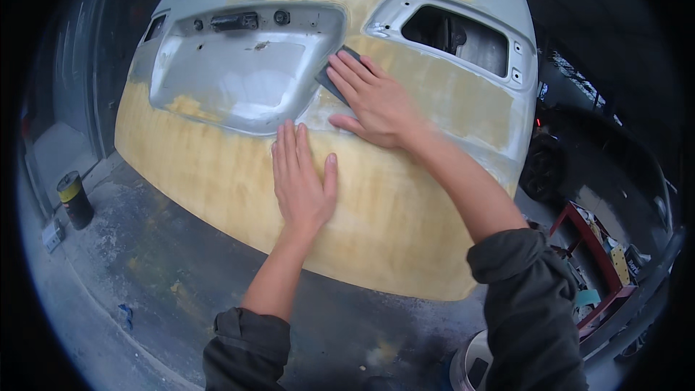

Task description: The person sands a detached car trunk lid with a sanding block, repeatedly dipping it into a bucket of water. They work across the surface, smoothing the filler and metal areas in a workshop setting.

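A car tailgate (405, 224) fills the middle of the view, coated with patchy yellow filler over bare, silvery metal. My right hand (375, 105) presses a dark grey sheet of sandpaper (330, 81) against it, beside the right edge of the number plate recess (239, 65). The fingers cover part of the sheet. Lower and to the left, my left hand (300, 181) lies flat on the yellow surface, fingers stretched out and thumb apart, with nothing in it. The rectangular lamp opening (456, 36) is at the upper right.
A dark can with a yellow band (74, 199) stands on the floor at left, near a small white box (52, 234). At lower right is a white bucket (474, 362). A red-framed cart (590, 261) holds assorted items beyond my right arm.
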Motion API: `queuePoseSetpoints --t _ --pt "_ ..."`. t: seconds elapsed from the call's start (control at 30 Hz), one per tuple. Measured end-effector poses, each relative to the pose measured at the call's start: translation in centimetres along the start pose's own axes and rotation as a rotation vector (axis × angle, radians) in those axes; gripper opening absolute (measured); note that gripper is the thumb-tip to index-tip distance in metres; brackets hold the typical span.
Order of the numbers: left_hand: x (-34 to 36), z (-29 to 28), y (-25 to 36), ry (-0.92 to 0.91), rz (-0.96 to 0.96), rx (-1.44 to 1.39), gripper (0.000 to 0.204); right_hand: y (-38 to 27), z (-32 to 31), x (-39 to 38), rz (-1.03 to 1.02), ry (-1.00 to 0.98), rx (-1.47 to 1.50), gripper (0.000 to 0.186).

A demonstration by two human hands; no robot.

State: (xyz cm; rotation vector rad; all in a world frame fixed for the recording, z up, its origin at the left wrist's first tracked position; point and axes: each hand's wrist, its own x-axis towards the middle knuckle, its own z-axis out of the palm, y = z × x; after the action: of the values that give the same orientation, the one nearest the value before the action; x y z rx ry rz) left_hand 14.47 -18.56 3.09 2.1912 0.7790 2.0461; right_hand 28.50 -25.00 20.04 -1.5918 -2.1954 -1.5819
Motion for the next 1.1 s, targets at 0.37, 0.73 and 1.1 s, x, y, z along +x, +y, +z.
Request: queuePoseSetpoints --t 0.37,0.73,1.1 --pt "-0.2 -0.6 -0.2 -0.012 0.02 -0.039 0.069 0.1 -5.1 -8.8 -0.108 -0.238 -0.019 0.079" --pt "-1.9 -2.1 -1.4 -0.014 0.069 -0.045 0.068 -1.6 -3.8 -7.2 -0.101 -0.178 -0.067 0.082" --pt "-2.2 -1.4 -1.4 -0.037 0.095 0.018 0.066 -5.7 1.8 -0.6 -0.048 0.025 0.126 0.085"
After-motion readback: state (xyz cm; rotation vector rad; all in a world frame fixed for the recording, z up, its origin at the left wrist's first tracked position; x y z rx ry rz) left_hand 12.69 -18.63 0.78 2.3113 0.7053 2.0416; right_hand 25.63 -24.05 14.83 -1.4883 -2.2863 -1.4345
